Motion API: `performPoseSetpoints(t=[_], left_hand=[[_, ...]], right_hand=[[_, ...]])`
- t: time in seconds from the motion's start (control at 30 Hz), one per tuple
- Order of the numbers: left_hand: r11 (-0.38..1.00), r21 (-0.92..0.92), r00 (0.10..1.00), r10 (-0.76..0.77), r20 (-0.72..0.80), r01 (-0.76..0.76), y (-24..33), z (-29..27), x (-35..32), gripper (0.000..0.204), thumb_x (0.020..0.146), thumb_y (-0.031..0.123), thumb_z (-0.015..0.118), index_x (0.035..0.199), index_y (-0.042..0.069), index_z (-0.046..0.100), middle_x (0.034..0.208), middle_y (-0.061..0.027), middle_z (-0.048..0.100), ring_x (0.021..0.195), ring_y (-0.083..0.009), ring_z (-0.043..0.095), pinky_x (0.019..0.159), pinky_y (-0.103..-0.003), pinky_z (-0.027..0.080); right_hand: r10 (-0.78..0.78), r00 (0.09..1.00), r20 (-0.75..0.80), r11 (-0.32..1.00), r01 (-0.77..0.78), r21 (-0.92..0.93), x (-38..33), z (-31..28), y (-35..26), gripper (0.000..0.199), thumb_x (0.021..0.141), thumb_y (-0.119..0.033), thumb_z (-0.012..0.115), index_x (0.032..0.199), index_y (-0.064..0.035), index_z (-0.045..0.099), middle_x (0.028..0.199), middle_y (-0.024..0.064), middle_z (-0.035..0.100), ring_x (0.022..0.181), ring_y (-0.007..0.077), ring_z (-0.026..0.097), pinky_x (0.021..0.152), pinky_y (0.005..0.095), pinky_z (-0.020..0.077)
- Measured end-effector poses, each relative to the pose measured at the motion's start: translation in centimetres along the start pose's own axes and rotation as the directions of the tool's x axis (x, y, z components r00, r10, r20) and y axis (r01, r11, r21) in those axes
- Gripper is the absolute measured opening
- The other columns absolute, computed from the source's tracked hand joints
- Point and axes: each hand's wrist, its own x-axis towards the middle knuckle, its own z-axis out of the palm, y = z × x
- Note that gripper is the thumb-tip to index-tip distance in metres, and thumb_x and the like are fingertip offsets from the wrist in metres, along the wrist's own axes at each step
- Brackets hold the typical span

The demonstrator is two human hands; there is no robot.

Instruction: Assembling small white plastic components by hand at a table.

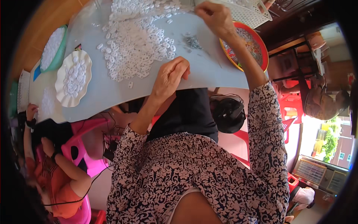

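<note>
My left hand (pixel 169 76) is closed above the front edge of the pale blue table (pixel 145 95), its fingers curled inward; anything inside them is hidden. My right hand (pixel 216 18) is raised at the far right, in front of the white perforated basket (pixel 261 16). Its fingers are pinched together, and whatever they hold is too small to make out. A wide heap of small white oval pieces with holes (pixel 140 52) spreads left of my hands. Between the hands and farther back lies a little pile of thin dark metal pieces (pixel 192 42).
Under my right forearm sits a round red tray with a yellow rim (pixel 265 56), holding multicoloured bits. At the left are a scalloped white plate (pixel 61 98) of white pieces and a green basin (pixel 59 59). A person in orange (pixel 67 179) sits on a pink chair (pixel 87 156) there.
</note>
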Motion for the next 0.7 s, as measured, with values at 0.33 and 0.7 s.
performPoseSetpoints(t=[0.33, 0.7], left_hand=[[0.999, 0.02, 0.999, -0.035, 0.034, 0.034, 1.2, 0.7, -0.1, 0.031, 0.094, 0.024, 0.046, 0.075, 0.0, 0.05, 0.063, -0.0026, 0.049, 0.062, -0.0101, 0.046, 0.06, -0.025, 0.039], [0.998, 0.055, 1.0, -0.005, 0.03, 0.003, 1.2, 1.0, -0.5, 0.027, 0.094, 0.021, 0.047, 0.078, 0.0, 0.05, 0.063, -0.0021, 0.046, 0.061, -0.0095, 0.042, 0.058, -0.024, 0.038]], right_hand=[[-0.125, 0.951, 0.284, 0.991, 0.133, -0.01, -2.5, 5.2, -0.7, 0.013, 0.079, -0.007, 0.062, 0.09, -0.0045, 0.068, 0.083, 0.0136, 0.066, 0.073, 0.0308, 0.063, 0.069, 0.0373, 0.0503], [-0.016, 0.872, 0.489, 0.913, 0.212, -0.348, -0.3, 6.3, -2.1, 0.011, 0.076, -0.01, 0.061, 0.08, -0.0026, 0.068, 0.08, 0.0185, 0.065, 0.075, 0.0329, 0.063, 0.068, 0.0392, 0.0504]])
